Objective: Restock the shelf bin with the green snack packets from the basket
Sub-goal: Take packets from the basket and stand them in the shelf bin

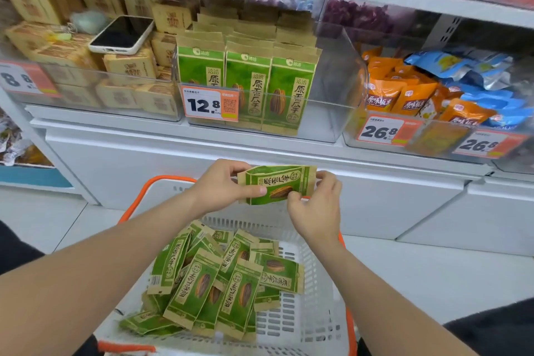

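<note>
Both hands hold one green snack packet [277, 183] sideways above the basket, below the shelf. My left hand [222, 185] grips its left end with thumb across the front. My right hand [315, 205] pinches its right end and lower edge. The white basket [303, 324] with orange handles sits low in front of me and holds several more green packets [208, 283] in a loose pile. The clear shelf bin [329, 78] above has three rows of the same green packets [248, 87] standing upright on its left side; its right side stands bare.
A phone [122, 35] lies on brown boxes in the bin to the left. Orange and blue snack bags [427, 92] fill the bin to the right. Price tags [211, 102] hang on the bin fronts. A white cabinet front runs below the shelf.
</note>
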